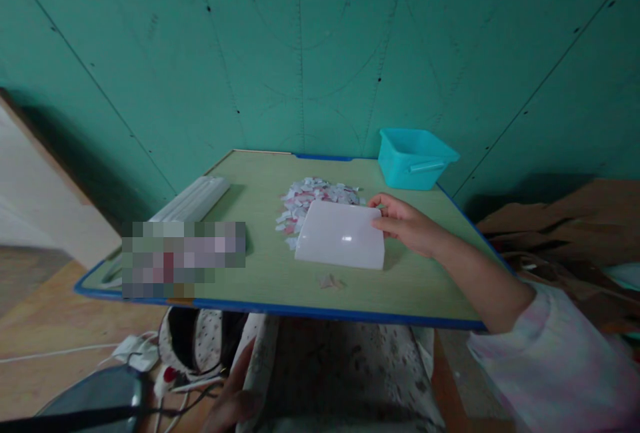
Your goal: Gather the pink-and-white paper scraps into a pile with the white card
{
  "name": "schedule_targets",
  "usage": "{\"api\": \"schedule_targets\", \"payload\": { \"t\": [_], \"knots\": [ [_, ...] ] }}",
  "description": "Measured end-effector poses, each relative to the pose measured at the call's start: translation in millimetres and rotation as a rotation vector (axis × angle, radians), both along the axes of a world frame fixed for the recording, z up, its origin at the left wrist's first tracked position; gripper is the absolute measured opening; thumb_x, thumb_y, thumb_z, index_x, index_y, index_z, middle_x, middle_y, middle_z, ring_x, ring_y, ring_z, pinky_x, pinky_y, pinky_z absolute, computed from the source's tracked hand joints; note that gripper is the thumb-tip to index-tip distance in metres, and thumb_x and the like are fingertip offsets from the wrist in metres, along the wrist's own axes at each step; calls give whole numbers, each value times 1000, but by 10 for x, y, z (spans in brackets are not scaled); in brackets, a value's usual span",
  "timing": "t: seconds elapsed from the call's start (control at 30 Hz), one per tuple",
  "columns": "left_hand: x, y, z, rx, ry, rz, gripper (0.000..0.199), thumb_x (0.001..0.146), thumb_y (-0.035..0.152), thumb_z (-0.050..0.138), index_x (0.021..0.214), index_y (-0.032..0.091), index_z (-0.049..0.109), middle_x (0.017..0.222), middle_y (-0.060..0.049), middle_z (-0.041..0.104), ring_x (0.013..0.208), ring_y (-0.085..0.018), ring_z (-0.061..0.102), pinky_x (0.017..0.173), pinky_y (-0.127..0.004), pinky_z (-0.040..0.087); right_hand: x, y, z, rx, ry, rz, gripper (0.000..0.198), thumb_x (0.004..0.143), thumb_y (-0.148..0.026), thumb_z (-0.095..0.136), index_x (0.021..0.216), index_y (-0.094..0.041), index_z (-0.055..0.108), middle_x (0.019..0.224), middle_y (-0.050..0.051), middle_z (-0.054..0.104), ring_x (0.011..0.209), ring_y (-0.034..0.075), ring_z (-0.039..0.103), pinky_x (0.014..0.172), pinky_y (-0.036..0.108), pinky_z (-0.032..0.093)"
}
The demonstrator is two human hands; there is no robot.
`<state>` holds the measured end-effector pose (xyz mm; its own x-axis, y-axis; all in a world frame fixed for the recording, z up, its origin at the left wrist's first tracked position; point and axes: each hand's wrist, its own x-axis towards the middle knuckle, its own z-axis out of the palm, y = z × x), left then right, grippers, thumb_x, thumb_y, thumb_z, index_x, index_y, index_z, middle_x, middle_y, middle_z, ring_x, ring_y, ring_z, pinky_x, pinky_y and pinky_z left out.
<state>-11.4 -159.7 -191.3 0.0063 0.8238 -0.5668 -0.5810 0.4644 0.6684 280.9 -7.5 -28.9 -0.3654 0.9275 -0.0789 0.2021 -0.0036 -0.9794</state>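
Observation:
My right hand (397, 223) grips a glossy white sheet-like panel (340, 236) by its right edge, thumb on the face and fingers behind. The panel is tilted over the pale green table top, in front of a heap of torn paper scraps (313, 190), and hides part of the heap. A few small scraps (330, 281) lie nearer the table's front edge. Below that edge, my left hand (235, 400) is closed on the side of a white, dark-spotted bag-like thing (260, 360). Its inside looks dark.
A turquoise bin (417, 160) with a handle stands at the table's back right. A long white bundle (195, 200) and a blurred-out object (185, 260) lie at the left. Cables, a round stool-like seat (100, 400) and a spotted bag (193, 343) are below. Cardboard (565, 233) leans at the right.

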Motion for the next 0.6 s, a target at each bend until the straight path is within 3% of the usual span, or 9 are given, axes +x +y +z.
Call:
{"api": "schedule_targets", "payload": {
  "t": [0.17, 0.3, 0.43, 0.6],
  "knots": [
    [4, -25, -73, 44, 88, 40, 54, 34, 6, 65, 84, 27, 66, 87, 0, 71, 121, -36, 32, 91, -37, 36, 10, 13, 6, 10, -22, -44, 20, 69, -19, 51, 84, -20, 38, 66, -5, 50, 59, 8, 49, 52, 19, 34],
    [-13, -47, -83, 29, 114, 31, 71, 35, 10, 65, 105, 25, 59, 85, 1, 72, 115, -36, 40, 86, -36, 40, -4, -3, 3, -18, -80, -9, 22, 69, -21, 51, 86, -19, 37, 66, -5, 50, 58, 8, 49, 53, 20, 36],
    [78, 42, 180, -20, 2, -29, 93, 35, 12, 67, 123, 30, 43, 90, 1, 72, 101, -38, 52, 79, -43, 45, -5, -15, 0, -43, -84, 58, 27, 69, -23, 54, 88, -19, 36, 67, -4, 51, 57, 8, 49, 53, 20, 37],
    [276, 185, 577, -42, -140, -85, 96, 37, 21, 67, 127, 33, 38, 106, 0, 67, 98, -42, 53, 75, -49, 46, 6, -27, -12, -54, -100, 140, 29, 68, -24, 57, 87, -19, 34, 66, -5, 51, 55, 8, 49, 50, 19, 36]
  ]
}}
